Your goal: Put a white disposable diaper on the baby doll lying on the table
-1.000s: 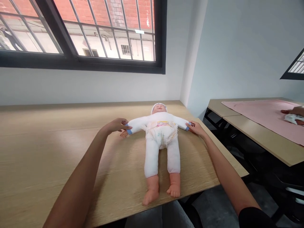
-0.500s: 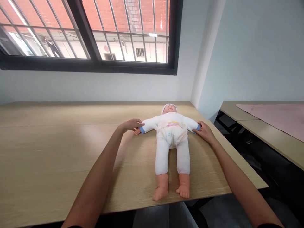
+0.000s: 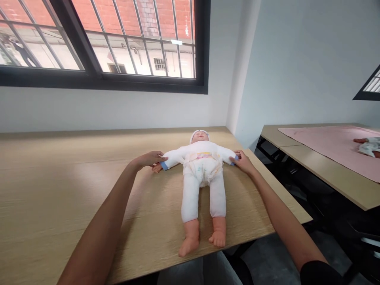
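A baby doll in a white suit and cap lies face up on the wooden table, its feet toward me near the front edge. Around its hips is a patterned white diaper. Both doll arms are spread out sideways. My left hand closes on the blue-cuffed sleeve end at the left, with the doll's hand showing below it. At the right, my right hand pinches the other blue cuff and hides the doll's hand there.
The wooden table stretches far to the left. A second table on the right bears a pink cloth and another doll, partly in view. Behind stands a wall with a barred window.
The view has turned to the right, so the second doll and another window edge now show. Both hands remain at the doll's sleeve ends.
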Tool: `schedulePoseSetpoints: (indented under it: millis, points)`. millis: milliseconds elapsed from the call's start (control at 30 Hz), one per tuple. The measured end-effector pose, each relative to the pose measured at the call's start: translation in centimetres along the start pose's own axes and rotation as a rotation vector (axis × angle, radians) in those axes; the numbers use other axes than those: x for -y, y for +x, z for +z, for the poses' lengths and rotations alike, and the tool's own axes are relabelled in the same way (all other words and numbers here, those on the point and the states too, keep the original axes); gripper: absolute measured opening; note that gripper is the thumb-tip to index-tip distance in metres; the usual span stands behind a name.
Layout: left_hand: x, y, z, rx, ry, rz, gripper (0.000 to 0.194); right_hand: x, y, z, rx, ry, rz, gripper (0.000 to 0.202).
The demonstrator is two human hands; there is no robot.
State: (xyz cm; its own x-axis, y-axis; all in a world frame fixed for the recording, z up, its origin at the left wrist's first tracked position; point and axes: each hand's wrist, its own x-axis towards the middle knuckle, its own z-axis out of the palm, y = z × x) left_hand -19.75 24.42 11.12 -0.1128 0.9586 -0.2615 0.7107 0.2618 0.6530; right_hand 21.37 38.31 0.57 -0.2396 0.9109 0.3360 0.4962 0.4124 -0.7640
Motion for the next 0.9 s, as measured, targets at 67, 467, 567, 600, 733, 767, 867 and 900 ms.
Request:
schedulePoseSetpoints:
  millis: [67,467,567,600,733,767,867,900]
  points:
    - [-0.1,-0.1,-0.1,-0.004,0.019,0.009,0.059,-0.4,0.3,0.1,0.01,0.127,0.079,0.044]
    - [-0.3,-0.3,0.0,0.022,0.053,0.001,0.066,-0.1,0.5,0.2,-0.044,0.396,0.106,0.055]
    - [-0.5,-0.4,0.0,0.018,0.056,0.002,0.065,0.2,0.4,0.1,-0.075,0.389,0.082,0.057]
    - [-0.5,-0.5,0.0,0.016,0.06,0.003,0.065,0.2,0.4,0.1,-0.075,0.384,0.075,0.057]
    - [-0.4,-0.4,0.0,0.004,0.064,0.011,0.063,0.3,0.3,0.0,-0.073,0.375,0.043,0.059]
    - [-0.3,-0.4,0.0,0.003,0.064,0.013,0.063,0.3,0.3,-0.1,-0.076,0.371,0.033,0.059]
    - [-0.2,-0.3,0.0,-0.002,0.066,0.023,0.063,0.5,0.2,-0.1,-0.076,0.345,0.009,0.058]
    - [-0.2,-0.2,0.0,-0.005,0.066,0.025,0.063,0.5,0.2,-0.1,-0.074,0.338,0.004,0.058]
